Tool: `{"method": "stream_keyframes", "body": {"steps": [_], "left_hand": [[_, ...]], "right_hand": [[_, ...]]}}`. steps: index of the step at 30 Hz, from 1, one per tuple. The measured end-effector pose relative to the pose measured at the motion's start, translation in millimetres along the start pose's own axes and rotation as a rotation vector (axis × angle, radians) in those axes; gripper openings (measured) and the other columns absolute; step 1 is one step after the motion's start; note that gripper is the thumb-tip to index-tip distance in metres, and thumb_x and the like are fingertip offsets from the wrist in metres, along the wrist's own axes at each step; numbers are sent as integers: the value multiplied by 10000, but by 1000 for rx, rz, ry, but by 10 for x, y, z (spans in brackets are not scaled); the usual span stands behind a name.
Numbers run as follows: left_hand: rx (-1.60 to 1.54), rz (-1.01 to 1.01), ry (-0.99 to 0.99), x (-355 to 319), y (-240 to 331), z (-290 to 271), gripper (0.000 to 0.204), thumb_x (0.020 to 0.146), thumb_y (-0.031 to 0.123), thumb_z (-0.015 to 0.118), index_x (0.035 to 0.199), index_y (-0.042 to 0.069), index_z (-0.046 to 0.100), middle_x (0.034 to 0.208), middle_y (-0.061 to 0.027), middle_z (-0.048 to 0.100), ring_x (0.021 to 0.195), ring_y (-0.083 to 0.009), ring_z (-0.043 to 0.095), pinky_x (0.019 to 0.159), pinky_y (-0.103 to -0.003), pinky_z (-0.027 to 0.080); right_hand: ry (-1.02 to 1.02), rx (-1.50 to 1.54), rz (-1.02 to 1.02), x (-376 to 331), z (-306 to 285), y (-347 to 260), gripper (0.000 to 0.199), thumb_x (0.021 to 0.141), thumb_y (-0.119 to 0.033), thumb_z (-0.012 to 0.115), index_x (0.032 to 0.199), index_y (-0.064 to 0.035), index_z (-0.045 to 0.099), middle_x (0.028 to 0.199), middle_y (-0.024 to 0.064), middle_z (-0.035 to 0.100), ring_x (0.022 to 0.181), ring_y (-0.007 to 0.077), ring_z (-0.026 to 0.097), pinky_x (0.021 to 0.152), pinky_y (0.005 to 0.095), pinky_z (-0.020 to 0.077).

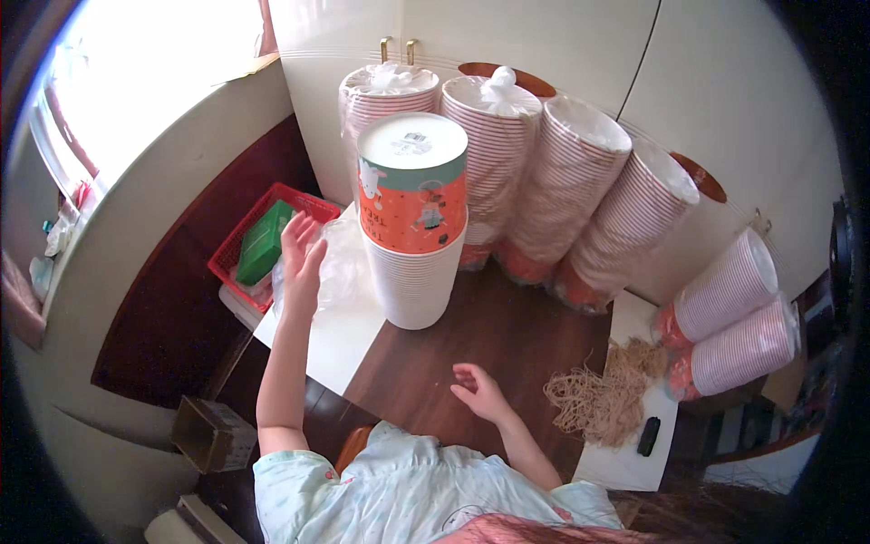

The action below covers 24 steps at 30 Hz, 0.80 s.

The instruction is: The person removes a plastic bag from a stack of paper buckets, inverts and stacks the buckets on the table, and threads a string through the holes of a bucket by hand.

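A tall stack of paper cups stands upside down on the brown table in front of me. Its top cup shows an orange and green printed side and a white base; only white rims show below. To the left of the stack, my left hand is raised with its fingers stretched out and nothing in them. A see-through plastic bag lies beside it; whether they touch, I cannot tell. Nearer to my body, my right hand hovers over the table, thumb and fingers apart, holding nothing.
Several bagged cup stacks line the back by white cabinets. Two more bagged stacks lean at the right. A tangle of tan string and a small black object lie near them. A red basket holds a green package.
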<state>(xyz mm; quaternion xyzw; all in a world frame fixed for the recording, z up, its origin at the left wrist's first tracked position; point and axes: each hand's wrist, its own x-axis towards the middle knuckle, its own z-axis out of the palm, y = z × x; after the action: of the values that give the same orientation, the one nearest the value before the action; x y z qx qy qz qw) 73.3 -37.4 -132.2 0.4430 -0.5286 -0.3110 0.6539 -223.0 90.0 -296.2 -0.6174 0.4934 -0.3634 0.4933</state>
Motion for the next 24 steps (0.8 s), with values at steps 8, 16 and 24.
{"method": "stream_keyframes", "body": {"steps": [8,16,24], "left_hand": [[-55,-510,-201,338,-1089,203,752,832,666,259,1385,158,214,1391,-13,313,1285,-216,253,1006,-431,201],[-73,-400,-335,292,-1300,327,782,852,639,204,1381,63,223,1424,-113,233,1318,-246,179,1049,-405,141],[-224,-258,-259,339,-818,538,696,914,540,161,1367,17,238,1425,-74,228,1320,-209,159,1073,-299,92]], "right_hand": [[124,-38,-159,1139,-244,-538,949,662,-232,757,1347,-7,141,1375,206,258,1261,287,301,1023,382,284],[113,-89,-286,1747,-258,-870,1227,537,-183,821,1370,-31,-67,1414,189,151,1318,269,176,1075,360,186],[173,-82,-407,1784,-308,-1088,1254,500,-152,834,1376,-40,-57,1411,157,193,1304,239,222,1069,365,212]]}}
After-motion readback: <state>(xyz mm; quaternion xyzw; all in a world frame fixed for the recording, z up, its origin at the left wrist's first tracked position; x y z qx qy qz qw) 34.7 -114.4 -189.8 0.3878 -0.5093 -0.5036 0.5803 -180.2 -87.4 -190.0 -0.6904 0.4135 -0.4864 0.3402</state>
